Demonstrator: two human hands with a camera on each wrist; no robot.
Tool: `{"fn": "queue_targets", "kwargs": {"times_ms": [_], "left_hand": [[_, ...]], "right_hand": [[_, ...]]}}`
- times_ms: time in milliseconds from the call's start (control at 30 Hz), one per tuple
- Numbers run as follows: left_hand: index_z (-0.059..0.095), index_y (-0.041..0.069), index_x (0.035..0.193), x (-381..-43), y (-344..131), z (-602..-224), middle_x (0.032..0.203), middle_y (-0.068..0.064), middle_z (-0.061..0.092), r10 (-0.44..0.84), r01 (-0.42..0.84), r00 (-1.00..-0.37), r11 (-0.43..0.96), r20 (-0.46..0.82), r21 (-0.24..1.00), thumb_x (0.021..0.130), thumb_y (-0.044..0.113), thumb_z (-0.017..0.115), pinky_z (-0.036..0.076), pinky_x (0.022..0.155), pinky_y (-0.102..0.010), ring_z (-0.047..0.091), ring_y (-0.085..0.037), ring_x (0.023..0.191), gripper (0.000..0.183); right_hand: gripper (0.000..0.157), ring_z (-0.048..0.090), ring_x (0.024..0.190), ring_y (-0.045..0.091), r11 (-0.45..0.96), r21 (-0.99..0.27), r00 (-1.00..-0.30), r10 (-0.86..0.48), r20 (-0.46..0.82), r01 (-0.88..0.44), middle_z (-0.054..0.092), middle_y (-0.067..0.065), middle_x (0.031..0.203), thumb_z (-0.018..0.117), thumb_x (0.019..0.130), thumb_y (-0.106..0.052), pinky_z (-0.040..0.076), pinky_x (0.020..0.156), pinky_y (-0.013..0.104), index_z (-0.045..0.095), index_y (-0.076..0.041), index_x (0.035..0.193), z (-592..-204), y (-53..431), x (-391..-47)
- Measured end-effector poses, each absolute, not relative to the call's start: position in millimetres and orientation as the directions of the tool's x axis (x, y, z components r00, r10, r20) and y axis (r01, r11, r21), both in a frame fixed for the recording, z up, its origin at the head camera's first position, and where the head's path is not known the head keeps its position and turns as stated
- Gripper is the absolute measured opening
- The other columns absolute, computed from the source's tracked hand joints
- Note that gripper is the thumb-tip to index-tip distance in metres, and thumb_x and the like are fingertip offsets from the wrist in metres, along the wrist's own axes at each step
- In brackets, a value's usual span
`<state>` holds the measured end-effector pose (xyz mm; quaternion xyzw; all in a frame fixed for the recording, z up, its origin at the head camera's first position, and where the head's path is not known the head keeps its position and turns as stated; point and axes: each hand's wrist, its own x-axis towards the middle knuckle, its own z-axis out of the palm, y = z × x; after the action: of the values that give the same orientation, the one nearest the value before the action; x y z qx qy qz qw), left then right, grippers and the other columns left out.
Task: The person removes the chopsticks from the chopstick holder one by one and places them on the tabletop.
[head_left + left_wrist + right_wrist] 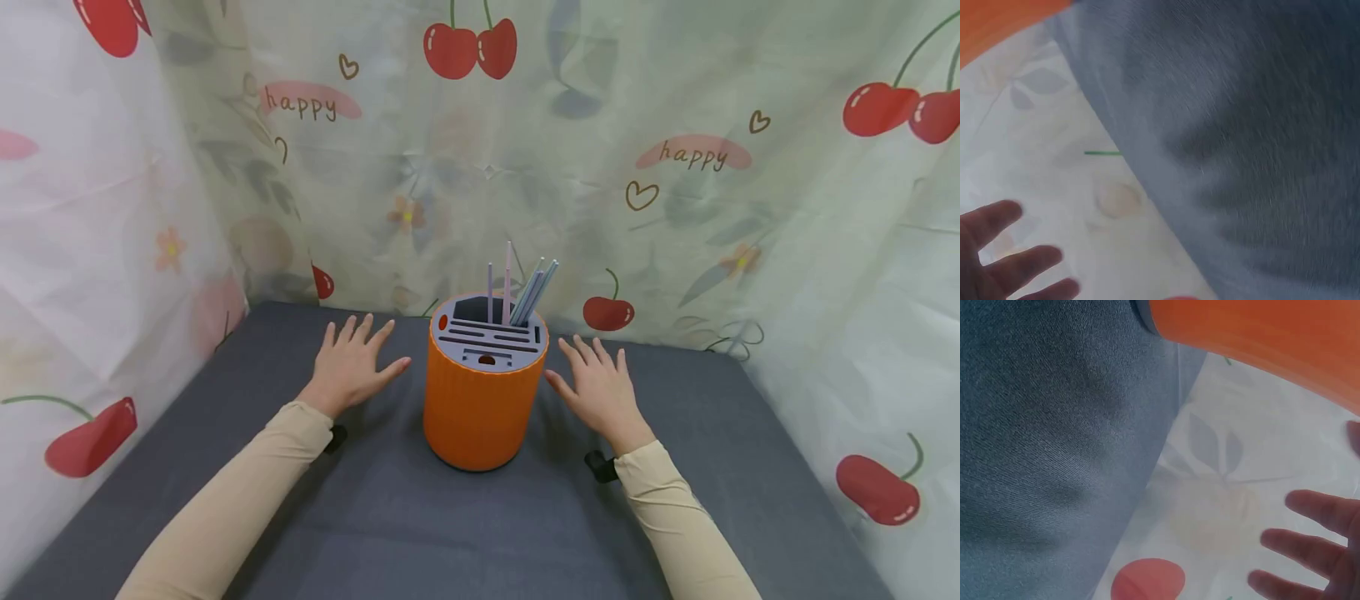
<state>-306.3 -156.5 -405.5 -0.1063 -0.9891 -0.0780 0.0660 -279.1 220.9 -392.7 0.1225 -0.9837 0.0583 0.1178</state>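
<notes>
1. As far as the pictures showed, the orange holder (480, 408) stood upright on the dark cloth (420, 533), with several thin sticks (507, 283) standing in the opening at the back of its pale slotted top (489, 336); a few of them were bunched and leaned to the right
2. That much looked done: the sticks were in and the top sat in place, while the narrow slots in front seemed to hold nothing
3. No handling was under way, since neither hand had a grip on the holder or the sticks; from this one moment it read as either a start or a finish, and what was left could not be told
4. The left hand (352, 367) was wide open, fingers spread and thumb pointing towards the holder, with nothing in its hold
5. The right hand (597, 385) was likewise open, its fingers apart and its palm holding nothing
6. The holder lay between the two hands: a plain gap of cloth separated it from the left thumb, while the right thumb came just beside its wall, and whether it touched could not be made out
7. Both wrist views caught only part of the holder's orange side, beyond the spread fingers
</notes>
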Motion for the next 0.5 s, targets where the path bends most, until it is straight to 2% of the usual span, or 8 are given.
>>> {"fn": "queue_targets", "kwargs": {"times_ms": [67,167,300,400,500], "left_hand": [[0.035,0.017,0.152,-305.3,-156.1,-405.1,0.154,-0.022,0.031,0.210,0.230,-0.970,0.958,0.123,0.171,0.092,0.070,0.037,0.011,0.117,-0.061,0.025,-0.043,0.143,0.080],[0.044,0.013,0.146,-303.0,-155.5,-404.5,0.148,-0.021,0.043,0.234,0.239,-0.971,0.938,0.048,0.253,0.096,0.058,0.045,0.026,0.113,-0.059,0.038,-0.040,0.136,0.068],[0.053,0.008,0.138,-301.3,-155.5,-405.0,0.134,-0.017,0.057,0.269,0.230,-0.961,0.909,-0.068,0.348,0.098,0.042,0.052,0.045,0.100,-0.052,0.057,-0.033,0.119,0.052],[0.059,0.007,0.131,-301.1,-156.0,-405.2,0.122,-0.015,0.065,0.287,0.228,-0.952,0.896,-0.105,0.382,0.099,0.036,0.053,0.051,0.090,-0.048,0.064,-0.028,0.105,0.044],[0.063,0.008,0.125,-301.5,-157.1,-404.8,0.115,-0.013,0.067,0.299,0.234,-0.948,0.889,-0.111,0.394,0.098,0.034,0.054,0.053,0.085,-0.045,0.065,-0.024,0.096,0.039]], "right_hand": [[0.062,0.036,0.139,0.041,0.961,-0.088,-0.941,-0.236,0.244,-0.264,0.044,0.015,0.149,0.049,0.097,-0.053,0.018,0.112,0.068,0.046,-0.014,0.145,-393.4,221.1,-278.7],[0.052,0.047,0.131,0.038,0.955,-0.085,-0.935,-0.257,0.244,-0.284,0.051,0.016,0.142,0.057,0.096,-0.042,0.029,0.108,0.064,0.055,-0.012,0.138,-394.6,221.7,-277.9],[0.043,0.059,0.115,0.034,0.949,-0.115,-0.939,-0.262,0.225,-0.292,0.058,0.015,0.133,0.061,0.095,-0.036,0.047,0.097,0.054,0.061,-0.011,0.130,-396.0,222.0,-275.4],[0.039,0.064,0.104,0.031,0.947,-0.158,-0.950,-0.250,0.189,-0.281,0.063,0.013,0.125,0.060,0.096,-0.035,0.054,0.085,0.049,0.063,-0.012,0.127,-396.0,222.5,-274.0],[0.035,0.066,0.096,0.027,0.943,-0.205,-0.960,-0.233,0.155,-0.262,0.066,0.008,0.120,0.059,0.096,-0.034,0.055,0.079,0.047,0.065,-0.014,0.124,-394.6,223.6,-273.4]]}}
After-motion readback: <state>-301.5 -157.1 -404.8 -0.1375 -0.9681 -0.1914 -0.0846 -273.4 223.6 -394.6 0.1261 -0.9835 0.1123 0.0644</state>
